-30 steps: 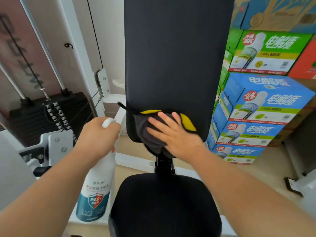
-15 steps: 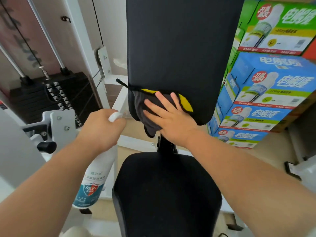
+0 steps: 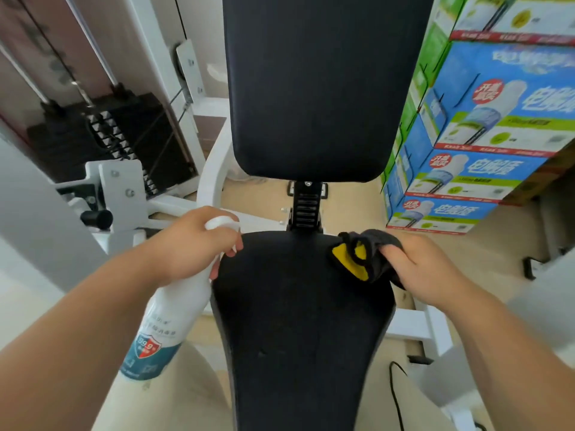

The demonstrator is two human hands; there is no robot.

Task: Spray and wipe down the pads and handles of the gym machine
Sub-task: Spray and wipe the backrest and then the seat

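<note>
Obs.: the right hand (image 3: pixel 426 272), which half a second ago pressed the dark grey cloth with yellow lining (image 3: pixel 362 258) flat against the lower edge of the upright black padded backrest (image 3: pixel 311 88), has come down and off it; the backrest now stands bare. Cloth is bunched in a closed right grip, resting at the rear right corner of the black padded seat (image 3: pixel 301 331), touching the pad. Left hand (image 3: pixel 189 244) has its grip wrapped round the neck of the white plastic spray bottle with the teal and red label (image 3: pixel 168 318), a finger at the trigger, nozzle held just over the seat's rear left edge; bottle body hangs down beside the pad. No mist visible. Reading: backrest wipe appears finished, work has moved to the seat; likely a spray is due, then a wipe. Handles of the white-framed machine (image 3: pixel 211 169) not yet addressed, as far as can be judged. Stacked blue and green cartons (image 3: pixel 473 126) stand close at right
</note>
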